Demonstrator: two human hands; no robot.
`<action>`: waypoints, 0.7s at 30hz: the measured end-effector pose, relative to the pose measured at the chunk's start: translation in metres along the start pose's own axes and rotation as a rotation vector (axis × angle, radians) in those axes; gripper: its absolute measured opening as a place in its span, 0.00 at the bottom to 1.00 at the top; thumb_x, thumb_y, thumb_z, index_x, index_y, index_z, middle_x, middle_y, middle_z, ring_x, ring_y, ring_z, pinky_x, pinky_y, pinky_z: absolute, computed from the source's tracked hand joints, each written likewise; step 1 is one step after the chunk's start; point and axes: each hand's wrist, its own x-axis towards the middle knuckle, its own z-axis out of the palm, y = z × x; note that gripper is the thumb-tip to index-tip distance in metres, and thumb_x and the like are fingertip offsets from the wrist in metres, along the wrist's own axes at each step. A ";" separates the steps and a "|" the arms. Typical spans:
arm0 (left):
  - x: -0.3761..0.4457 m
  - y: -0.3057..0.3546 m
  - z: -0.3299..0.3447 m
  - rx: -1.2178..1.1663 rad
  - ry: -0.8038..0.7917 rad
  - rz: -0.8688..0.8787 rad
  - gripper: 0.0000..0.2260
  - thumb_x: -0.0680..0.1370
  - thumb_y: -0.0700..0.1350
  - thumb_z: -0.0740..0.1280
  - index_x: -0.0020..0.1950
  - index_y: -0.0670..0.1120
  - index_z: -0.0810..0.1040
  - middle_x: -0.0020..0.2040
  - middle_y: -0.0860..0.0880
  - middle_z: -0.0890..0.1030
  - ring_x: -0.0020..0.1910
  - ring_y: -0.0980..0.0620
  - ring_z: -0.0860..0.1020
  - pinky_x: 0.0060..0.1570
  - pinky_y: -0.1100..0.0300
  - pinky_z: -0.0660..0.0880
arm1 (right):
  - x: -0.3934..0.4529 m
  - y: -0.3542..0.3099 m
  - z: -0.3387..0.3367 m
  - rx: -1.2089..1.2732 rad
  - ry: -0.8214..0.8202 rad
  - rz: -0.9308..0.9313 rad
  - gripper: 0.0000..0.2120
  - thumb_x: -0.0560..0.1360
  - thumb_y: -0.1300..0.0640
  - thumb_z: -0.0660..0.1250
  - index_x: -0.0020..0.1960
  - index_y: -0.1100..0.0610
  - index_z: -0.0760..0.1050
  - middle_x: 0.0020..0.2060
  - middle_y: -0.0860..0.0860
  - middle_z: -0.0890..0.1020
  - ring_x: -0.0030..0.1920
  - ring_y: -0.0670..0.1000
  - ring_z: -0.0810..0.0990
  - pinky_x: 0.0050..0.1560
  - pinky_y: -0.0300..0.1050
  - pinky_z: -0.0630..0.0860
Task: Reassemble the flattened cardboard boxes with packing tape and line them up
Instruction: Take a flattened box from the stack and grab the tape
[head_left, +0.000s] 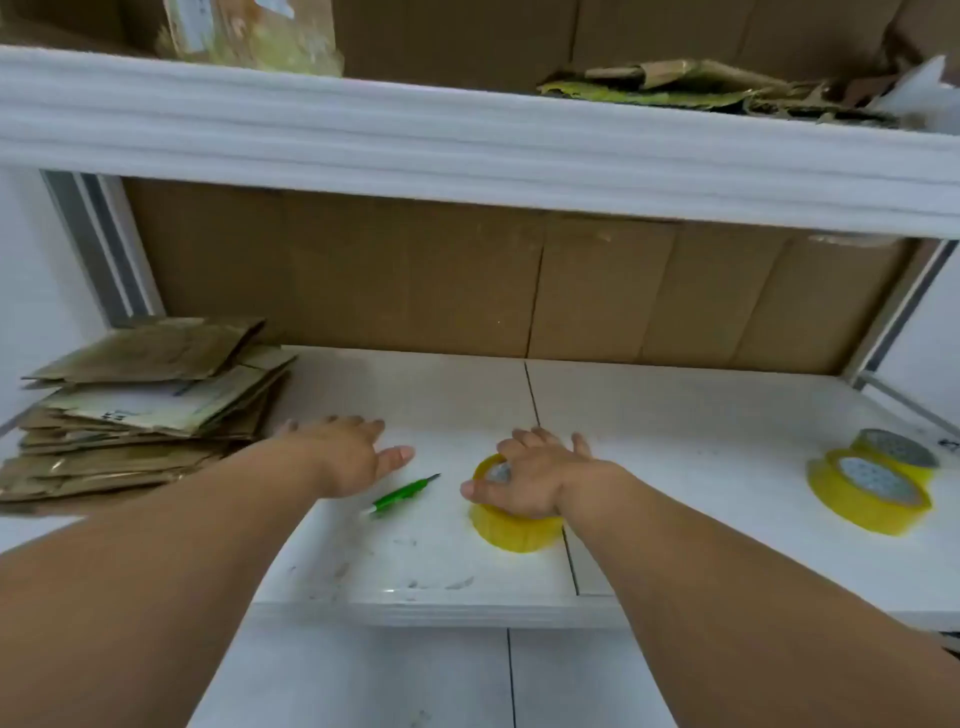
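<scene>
A pile of flattened brown cardboard boxes (140, 405) lies at the left end of the white shelf (675, 415). My left hand (348, 452) hovers flat beside the pile, fingers straight, holding nothing. A yellow roll of packing tape (511, 530) lies flat at the shelf's middle. My right hand (540, 478) lies on top of it, thumb at its left rim and fingers spread over the far side. Between the two hands lies a green utility knife (405, 493).
Two more yellow tape rolls (872, 483) lie overlapping at the right end of the shelf. Brown cardboard panels (467, 280) line the back wall. An upper white shelf (467, 145) overhangs, carrying crushed cardboard scraps (701, 85). A metal upright (98, 244) stands at the left.
</scene>
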 end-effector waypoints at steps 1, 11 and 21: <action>0.000 0.003 0.004 0.015 -0.015 0.006 0.36 0.78 0.71 0.46 0.81 0.53 0.50 0.81 0.50 0.52 0.80 0.46 0.52 0.76 0.39 0.49 | 0.000 0.001 0.003 -0.035 0.019 -0.026 0.46 0.71 0.23 0.52 0.79 0.49 0.53 0.79 0.50 0.53 0.79 0.53 0.46 0.76 0.64 0.41; 0.031 0.008 0.040 0.136 -0.034 0.077 0.19 0.80 0.57 0.60 0.68 0.51 0.71 0.65 0.50 0.74 0.63 0.49 0.73 0.62 0.53 0.69 | 0.018 -0.001 0.020 -0.284 0.126 -0.169 0.18 0.71 0.37 0.66 0.37 0.51 0.71 0.43 0.49 0.71 0.53 0.53 0.66 0.63 0.55 0.58; 0.082 0.006 0.053 0.144 -0.015 0.172 0.05 0.74 0.46 0.64 0.48 0.51 0.77 0.42 0.53 0.76 0.47 0.50 0.78 0.39 0.59 0.70 | 0.045 -0.001 0.010 -0.292 0.130 -0.061 0.03 0.76 0.54 0.60 0.45 0.52 0.72 0.36 0.47 0.73 0.41 0.53 0.72 0.64 0.54 0.61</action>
